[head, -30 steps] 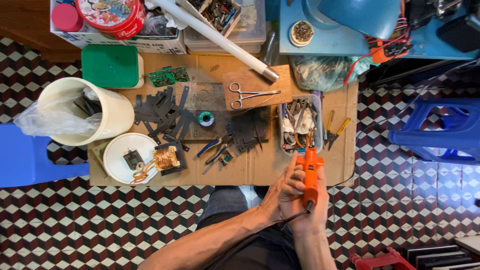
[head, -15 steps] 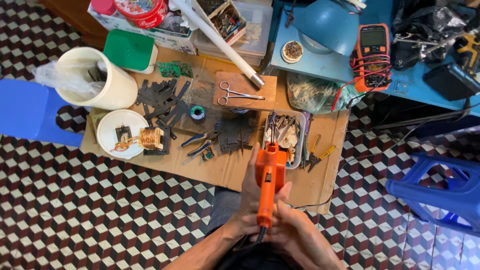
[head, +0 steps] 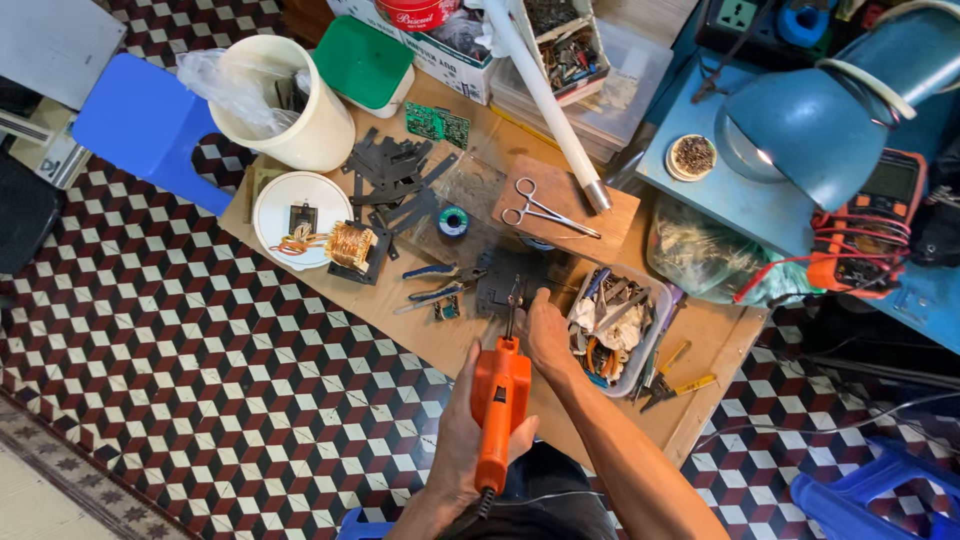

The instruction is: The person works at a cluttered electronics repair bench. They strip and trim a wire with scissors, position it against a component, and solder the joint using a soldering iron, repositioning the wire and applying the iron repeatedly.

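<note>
My left hand (head: pixel 462 440) is wrapped shut around the orange tool (head: pixel 498 410), its metal tip pointing at the dark board (head: pixel 510 275) on the surface (head: pixel 400 320). My right hand (head: pixel 548 335) lies half open, fingers (head: pixel 540 300) pressing the board's near edge, gripping nothing. Pliers (head: pixel 435 283) lie just left of the board, a tray (head: pixel 645 350) of tools just right.

A blue desk lamp (head: pixel 815 120) is leaning over the blue side table (head: pixel 700 195) on my right, and an orange multimeter (head: pixel 868 222) is lying under it. Silver scissors (head: pixel 545 212) are resting on a wooden block (head: pixel 610 215). A white bucket (head: pixel 290 125) is standing beside a green lid (head: pixel 362 62), and a copper coil (head: pixel 351 245) is sitting near a white plate (head: pixel 278 205).
</note>
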